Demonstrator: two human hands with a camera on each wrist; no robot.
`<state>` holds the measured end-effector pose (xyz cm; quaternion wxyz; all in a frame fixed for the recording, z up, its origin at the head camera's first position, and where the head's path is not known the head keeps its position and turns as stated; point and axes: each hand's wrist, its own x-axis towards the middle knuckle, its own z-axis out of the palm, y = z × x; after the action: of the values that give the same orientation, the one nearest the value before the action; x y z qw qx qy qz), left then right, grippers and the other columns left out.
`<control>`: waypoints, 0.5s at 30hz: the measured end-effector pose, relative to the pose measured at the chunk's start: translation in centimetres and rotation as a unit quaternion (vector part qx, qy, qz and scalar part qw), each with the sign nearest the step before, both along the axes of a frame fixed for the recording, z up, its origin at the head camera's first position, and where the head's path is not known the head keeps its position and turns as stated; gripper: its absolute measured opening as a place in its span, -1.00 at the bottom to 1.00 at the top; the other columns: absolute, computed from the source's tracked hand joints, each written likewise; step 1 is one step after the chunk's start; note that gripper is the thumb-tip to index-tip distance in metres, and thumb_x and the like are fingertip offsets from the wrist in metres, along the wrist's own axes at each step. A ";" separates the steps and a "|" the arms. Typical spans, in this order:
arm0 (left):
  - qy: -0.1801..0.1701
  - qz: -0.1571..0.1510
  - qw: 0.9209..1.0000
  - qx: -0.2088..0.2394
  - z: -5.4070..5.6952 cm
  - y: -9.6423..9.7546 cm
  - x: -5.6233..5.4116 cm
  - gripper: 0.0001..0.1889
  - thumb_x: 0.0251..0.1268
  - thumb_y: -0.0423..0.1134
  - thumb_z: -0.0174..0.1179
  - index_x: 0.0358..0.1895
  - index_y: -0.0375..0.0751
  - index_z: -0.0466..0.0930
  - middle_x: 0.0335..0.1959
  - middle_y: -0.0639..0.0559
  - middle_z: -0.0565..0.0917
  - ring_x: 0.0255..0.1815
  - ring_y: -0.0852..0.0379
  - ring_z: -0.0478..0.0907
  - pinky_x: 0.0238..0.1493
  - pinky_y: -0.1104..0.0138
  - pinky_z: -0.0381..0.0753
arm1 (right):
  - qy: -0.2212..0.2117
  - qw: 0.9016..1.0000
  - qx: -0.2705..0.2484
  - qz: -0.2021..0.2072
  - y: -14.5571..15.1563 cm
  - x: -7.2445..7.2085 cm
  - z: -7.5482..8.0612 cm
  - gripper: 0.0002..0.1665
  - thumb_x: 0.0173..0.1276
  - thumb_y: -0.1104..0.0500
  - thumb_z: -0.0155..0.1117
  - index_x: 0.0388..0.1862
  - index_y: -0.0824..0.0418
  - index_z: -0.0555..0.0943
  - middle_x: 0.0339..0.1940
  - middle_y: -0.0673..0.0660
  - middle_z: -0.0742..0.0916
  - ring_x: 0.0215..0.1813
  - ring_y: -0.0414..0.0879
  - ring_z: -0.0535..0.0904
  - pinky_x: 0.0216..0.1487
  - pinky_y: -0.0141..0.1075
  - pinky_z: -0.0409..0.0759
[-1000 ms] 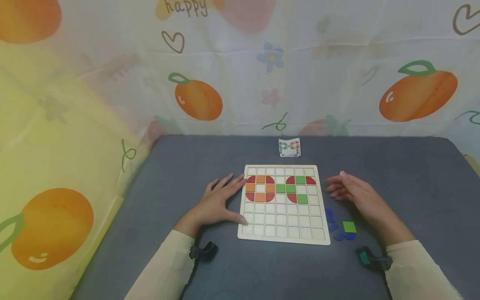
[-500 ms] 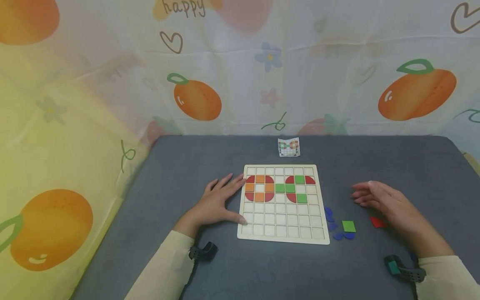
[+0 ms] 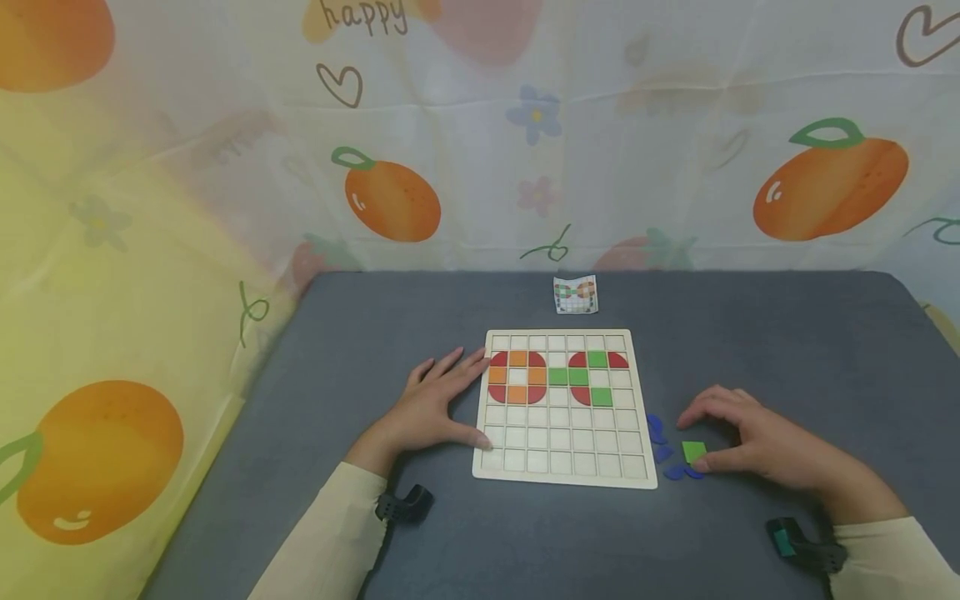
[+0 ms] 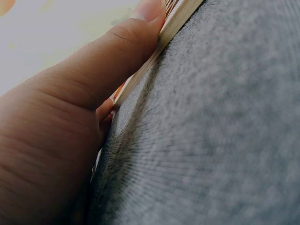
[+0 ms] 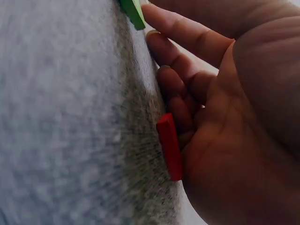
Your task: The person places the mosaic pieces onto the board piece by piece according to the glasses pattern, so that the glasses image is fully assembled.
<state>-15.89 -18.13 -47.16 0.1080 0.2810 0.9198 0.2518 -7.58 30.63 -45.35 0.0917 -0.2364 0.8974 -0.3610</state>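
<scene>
A cream wooden grid board (image 3: 537,461) lies flat on the table. My left hand (image 3: 427,412) rests along its left side, fingers spread, fingertips near the upper edge and thumb at the lower corner; the left wrist view shows that thumb (image 4: 117,51) against the board's edge. Right of the board, my right hand (image 3: 780,437) reaches over a green square tile (image 3: 693,451), thumb at its lower edge and fingertips just above it. In the right wrist view a red tile (image 5: 169,145) sits under the palm, hidden from the head view.
Several blue petal-shaped pieces (image 3: 663,454) lie between board and right hand. Orange, red and green pieces (image 3: 537,377) fill cells in the board's upper rows. A small pattern card (image 3: 575,297) lies behind the board; a printed cloth (image 3: 480,167) hangs beyond the table.
My right hand has moved right from beside the board, then back left and lower to the green tile, spreading thumb from fingers and covering the red tile. The left hand has stayed put.
</scene>
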 end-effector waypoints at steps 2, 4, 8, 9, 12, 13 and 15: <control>-0.003 0.001 1.000 -0.003 0.2 0.0 0.0 0.35 -0.02 0.49 0.59 0.81 0.06 0.10 0.79 0.24 0.03 0.80 0.00 -0.21 0.61 -0.21 -0.33 | 0.001 1.000 0.004 0.007 -0.2 0.0 0.1 -0.62 0.33 0.02 0.70 0.05 -0.22 0.74 0.06 -0.24 0.65 0.13 -0.23 0.39 0.09 -0.15 0.42; -0.002 0.001 1.000 -0.006 0.3 0.1 0.1 0.35 -0.02 0.48 0.59 0.81 0.05 0.09 0.80 0.23 0.03 0.80 -0.01 -0.21 0.61 -0.22 -0.32 | -0.006 1.000 0.010 0.013 -0.2 0.0 0.2 -0.67 0.35 -0.01 0.69 0.01 -0.25 0.73 0.04 -0.26 0.64 0.12 -0.22 0.39 0.07 -0.14 0.45; -0.003 -0.001 1.000 -0.013 0.3 0.1 0.1 0.36 -0.03 0.49 0.59 0.81 0.08 0.07 0.80 0.25 0.02 0.80 0.02 -0.23 0.61 -0.21 -0.32 | -0.035 0.999 0.013 0.027 -0.2 0.0 0.4 -0.72 0.40 -0.02 0.64 -0.01 -0.24 0.72 0.05 -0.22 0.62 0.11 -0.20 0.36 0.04 -0.15 0.47; -0.002 -0.001 1.000 -0.013 0.3 0.1 0.1 0.36 -0.03 0.49 0.59 0.81 0.08 0.07 0.80 0.25 0.02 0.80 0.02 -0.23 0.61 -0.21 -0.32 | -0.039 0.999 0.015 0.029 -0.2 0.0 0.5 -0.73 0.41 -0.03 0.63 -0.02 -0.23 0.71 0.05 -0.21 0.62 0.11 -0.20 0.36 0.04 -0.15 0.47; -0.002 0.000 1.000 -0.014 0.4 0.0 0.1 0.36 -0.03 0.50 0.59 0.81 0.10 0.07 0.80 0.27 0.01 0.80 0.04 -0.24 0.62 -0.20 -0.33 | -0.046 0.998 0.009 0.029 -0.2 0.1 0.5 -0.75 0.43 -0.02 0.61 -0.05 -0.18 0.68 0.02 -0.19 0.62 0.07 -0.17 0.35 -0.01 -0.17 0.46; -0.002 0.000 1.000 -0.014 0.4 0.0 0.1 0.36 -0.03 0.50 0.59 0.81 0.10 0.06 0.79 0.28 0.01 0.80 0.05 -0.24 0.62 -0.20 -0.33 | -0.047 0.999 0.006 0.025 -0.3 0.0 0.5 -0.75 0.43 -0.01 0.61 -0.07 -0.17 0.67 0.00 -0.18 0.62 0.06 -0.17 0.36 -0.03 -0.17 0.46; 0.000 -0.001 1.000 -0.009 0.3 0.0 0.1 0.36 -0.03 0.50 0.58 0.81 0.09 0.08 0.79 0.27 0.02 0.80 0.04 -0.23 0.61 -0.21 -0.33 | -0.048 0.999 -0.001 0.012 -0.4 0.1 0.6 -0.74 0.42 0.01 0.62 -0.13 -0.13 0.64 -0.07 -0.16 0.63 0.01 -0.15 0.38 -0.07 -0.19 0.44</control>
<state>-15.75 -18.12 -46.87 0.1112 0.2803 0.9219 0.2431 -7.53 30.24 -44.75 0.1391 -0.2293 0.8889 -0.3713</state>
